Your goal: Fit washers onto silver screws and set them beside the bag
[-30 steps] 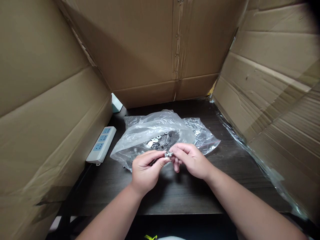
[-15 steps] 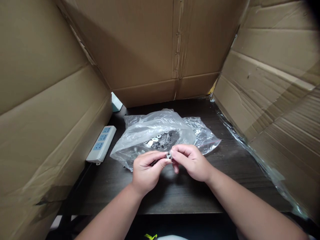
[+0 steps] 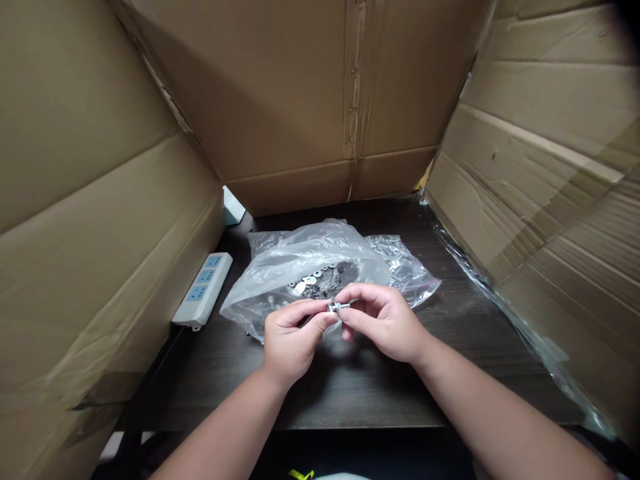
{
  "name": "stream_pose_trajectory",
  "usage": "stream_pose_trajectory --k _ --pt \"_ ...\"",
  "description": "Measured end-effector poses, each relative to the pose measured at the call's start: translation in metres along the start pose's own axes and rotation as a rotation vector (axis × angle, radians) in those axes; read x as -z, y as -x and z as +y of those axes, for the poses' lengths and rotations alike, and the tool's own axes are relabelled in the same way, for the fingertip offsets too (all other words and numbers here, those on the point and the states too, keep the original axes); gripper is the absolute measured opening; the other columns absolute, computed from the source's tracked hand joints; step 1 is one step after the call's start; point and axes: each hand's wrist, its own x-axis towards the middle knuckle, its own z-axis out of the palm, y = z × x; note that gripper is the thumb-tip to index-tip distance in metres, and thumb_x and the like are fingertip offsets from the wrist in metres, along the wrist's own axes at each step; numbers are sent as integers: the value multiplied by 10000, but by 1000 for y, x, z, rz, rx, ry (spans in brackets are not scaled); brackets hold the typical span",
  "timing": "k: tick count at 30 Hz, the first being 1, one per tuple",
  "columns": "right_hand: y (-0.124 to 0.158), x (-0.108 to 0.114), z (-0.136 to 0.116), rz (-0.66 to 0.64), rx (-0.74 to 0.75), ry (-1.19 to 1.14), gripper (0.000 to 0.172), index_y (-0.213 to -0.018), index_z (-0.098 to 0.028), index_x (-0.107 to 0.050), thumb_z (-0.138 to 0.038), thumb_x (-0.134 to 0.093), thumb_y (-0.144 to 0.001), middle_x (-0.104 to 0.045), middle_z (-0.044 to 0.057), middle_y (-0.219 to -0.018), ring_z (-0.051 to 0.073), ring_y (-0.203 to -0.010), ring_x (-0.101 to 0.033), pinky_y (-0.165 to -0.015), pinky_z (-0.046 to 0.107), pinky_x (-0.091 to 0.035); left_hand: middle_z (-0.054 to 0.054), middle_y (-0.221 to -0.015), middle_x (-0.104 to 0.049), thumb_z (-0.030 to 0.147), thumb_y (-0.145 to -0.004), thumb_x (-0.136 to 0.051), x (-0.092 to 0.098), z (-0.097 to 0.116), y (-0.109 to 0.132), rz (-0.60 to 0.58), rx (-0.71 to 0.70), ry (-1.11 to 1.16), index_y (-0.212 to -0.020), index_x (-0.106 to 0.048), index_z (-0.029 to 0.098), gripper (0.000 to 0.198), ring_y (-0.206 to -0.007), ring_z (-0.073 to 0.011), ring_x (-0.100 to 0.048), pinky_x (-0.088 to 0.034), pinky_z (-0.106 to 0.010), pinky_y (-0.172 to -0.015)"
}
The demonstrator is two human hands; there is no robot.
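The left hand (image 3: 293,340) and right hand (image 3: 383,321) each pinch one end of a small silver metal bolt (image 3: 336,306), just in front of a crumpled clear plastic bag (image 3: 320,257) holding metal washers (image 3: 307,281). The bolt looks light, rigid and slick, best gripped at head and threads. A white power strip (image 3: 203,290) lies left of the bag, with brown cardboard boxes (image 3: 300,100) behind it.

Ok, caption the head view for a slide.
Left hand and right hand pinch a small silver metal bolt by a clear plastic bag on a dark wooden table.
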Motion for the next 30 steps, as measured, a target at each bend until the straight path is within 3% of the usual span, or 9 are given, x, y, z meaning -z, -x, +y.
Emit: stream_pose_trajectory --k 5,10,15,19,22,25,30 --pt "1 1 0 -84 -20 19 183 -842 -134 -598 -315 -595 -868 -590 -2 -582 110 -520 -563 -550 249 -461 -23 -737 -742 84 -685 -742 0 5 -3 -65 -246 -153 -835 -762 232 211 -621 -146 -671 -532 -239 -574" --pt "-1 2 3 -138 -53 66 353 -712 -146 -539 -408 -469 -937 -554 -15 -543 93 -493 -540 -544 229 -439 -11 -750 -747 23 -688 -721 1 6 -4 -128 -377 -217 -906 -751 250 316 -626 -130 -668 -530 -226 -590" --pt "-4 2 4 -95 -89 45 381 -760 -142 -556 -449 -427 -945 -556 -12 -564 92 -482 -551 -510 218 -428 -15 -750 -745 81 -698 -730 0 5 -2 -43 -238 -162 -852 -762 247 228 -635 -138 -668 -529 -231 -587" --pt "-2 0 1 -26 -24 -18 214 -923 -157 -578 -365 -588 -872 -596 1 -734 92 -528 -583 -526 230 -461 -17 -753 -730 128 -704 -740 1 0 0 2 -45 -37 -831 -764 243 173 -520 -94 -595 -470 -208 -482" --pt "0 -2 0 3 -6 -31 225 -967 -160 -583 -298 -666 -811 -605 6 -764 107 -554 -606 -543 248 -488 -1 -681 -698 138 -709 -741 1 -3 0 8 61 80 -820 -760 235 148 -441 -55 -503 -400 -186 -416" --pt "1 -3 1 23 -26 -4 217 -951 -150 -594 -294 -669 -806 -605 3 -698 115 -543 -602 -540 254 -489 2 -661 -686 142 -711 -741 1 -3 0 -1 96 122 -821 -759 232 143 -421 -43 -466 -373 -181 -400" --pt "1 -2 0 -4 -20 79 160 -894 -151 -571 -300 -613 -851 -577 -13 -643 105 -528 -568 -531 239 -458 -15 -714 -712 127 -694 -748 0 0 0 -20 30 47 -812 -764 234 160 -469 -69 -531 -432 -200 -448"
